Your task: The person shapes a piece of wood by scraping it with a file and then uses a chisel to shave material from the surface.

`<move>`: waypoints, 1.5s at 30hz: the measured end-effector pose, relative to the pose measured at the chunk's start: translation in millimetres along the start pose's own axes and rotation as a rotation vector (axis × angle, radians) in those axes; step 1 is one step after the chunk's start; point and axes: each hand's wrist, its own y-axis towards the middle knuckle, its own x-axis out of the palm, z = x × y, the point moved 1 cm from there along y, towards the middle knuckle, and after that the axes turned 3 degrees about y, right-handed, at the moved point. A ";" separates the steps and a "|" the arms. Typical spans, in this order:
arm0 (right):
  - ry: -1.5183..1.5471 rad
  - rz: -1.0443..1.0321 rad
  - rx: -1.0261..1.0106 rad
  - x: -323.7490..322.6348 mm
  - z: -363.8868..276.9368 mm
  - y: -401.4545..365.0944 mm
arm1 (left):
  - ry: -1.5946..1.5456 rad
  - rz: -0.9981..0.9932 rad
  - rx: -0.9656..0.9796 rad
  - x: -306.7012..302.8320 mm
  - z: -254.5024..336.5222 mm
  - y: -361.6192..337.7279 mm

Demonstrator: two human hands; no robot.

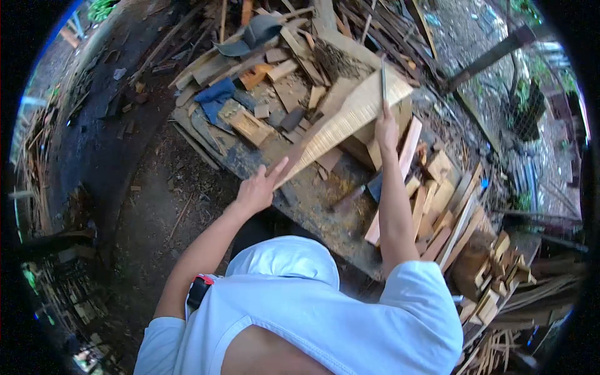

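A long tapered wooden piece (353, 119) with fine striped grain lies slantwise over the workbench, its wide end away from me. My left hand (255, 189) is closed around its narrow end, nearest my body, with the forefinger stretched along the wood. My right hand (387, 130) grips a thin grey metal strip, like a blade or file (384, 81), which points away from me. The strip overlaps the wide end of the wooden piece in this view. Its lower part is hidden in my fist.
Wood offcuts (253, 125) litter the worn workbench (306, 215), beside a blue cloth (215, 100). A grey cap (253, 34) rests at the back. Close to my right forearm lies a tool with a dark handle (347, 198). More wood pieces (431, 212) are piled on the right.
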 end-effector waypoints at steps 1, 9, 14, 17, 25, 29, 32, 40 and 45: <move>-0.005 -0.036 0.016 -1.9 -5.4 -14.0 | -0.005 0.029 0.014 -2.4 -1.0 0.3; -0.041 -0.119 -0.031 -15.6 -8.1 -6.5 | 0.042 -0.102 -0.039 -5.1 1.3 1.3; 0.037 -0.063 0.015 -2.3 -0.8 18.2 | -0.001 -0.096 -0.038 -6.8 0.9 3.7; 0.013 -0.102 -0.050 -0.9 -10.3 -17.1 | 0.007 -0.087 -0.073 -6.4 1.8 4.5; 0.064 0.083 -0.136 4.0 8.5 36.2 | 0.010 -0.074 -0.063 -11.5 6.8 2.4; 0.033 -0.074 -0.077 -4.8 -12.4 -15.8 | -0.008 -0.034 -0.057 -6.2 4.9 1.9; 0.024 -0.128 -0.081 -5.0 -9.3 -16.9 | 0.023 -0.035 -0.055 -3.0 2.3 1.8; 0.016 0.030 -0.084 4.9 22.3 43.0 | -0.002 -0.051 -0.068 -12.8 7.6 3.8; 0.002 -0.071 -0.097 -5.5 4.1 6.7 | -0.020 -0.058 -0.075 -11.7 4.9 3.6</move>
